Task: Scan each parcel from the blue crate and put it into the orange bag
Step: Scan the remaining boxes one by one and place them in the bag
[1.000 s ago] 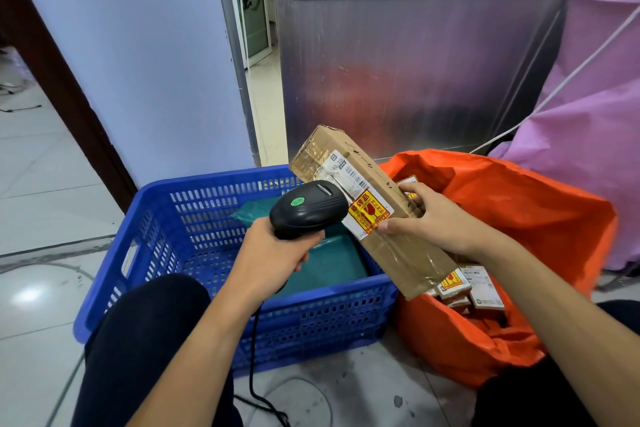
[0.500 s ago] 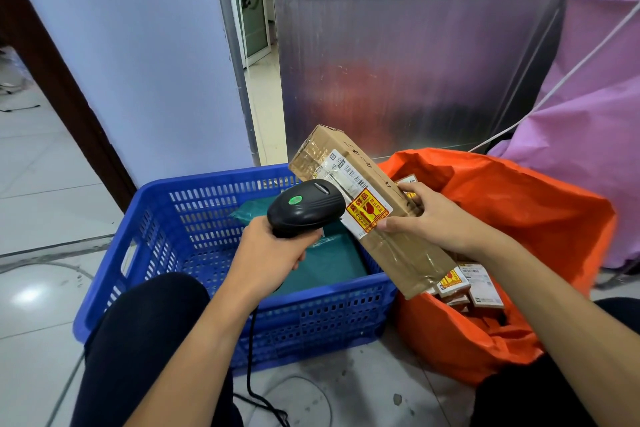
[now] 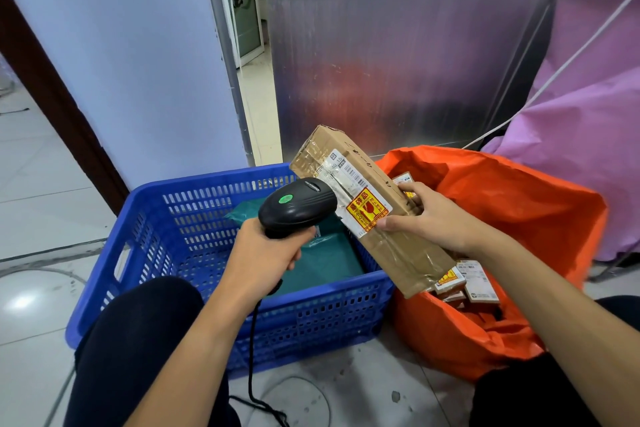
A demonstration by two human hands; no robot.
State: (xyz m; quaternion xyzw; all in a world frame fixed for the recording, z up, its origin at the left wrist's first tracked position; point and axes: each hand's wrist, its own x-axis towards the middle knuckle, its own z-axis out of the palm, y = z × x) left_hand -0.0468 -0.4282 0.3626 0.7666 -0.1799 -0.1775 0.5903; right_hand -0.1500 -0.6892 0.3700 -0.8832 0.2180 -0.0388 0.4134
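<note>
1. While the left hand [image 3: 266,253] grips the black scanner [image 3: 298,206] with its fingers curled round the handle, the right hand [image 3: 429,218] holds a long cardboard parcel [image 3: 405,253] tilted above where crate and bag meet. The thumb is on the labelled face and the fingers wrap behind.
2. The scanner's nose sits just beside the white barcode label [image 3: 351,177], so I judge that this parcel is being scanned. Whether it has registered, I cannot tell.
3. Done: several small labelled boxes [image 3: 479,282] already lie inside the orange bag [image 3: 519,204] on the right.
4. Left: green packets [image 3: 325,263] lie at the bottom of the blue crate [image 3: 311,315] on the left. I cannot tell how many.
5. By my reckoning, the held parcel goes right into the bag next, and then the green packets get the same treatment.
</note>
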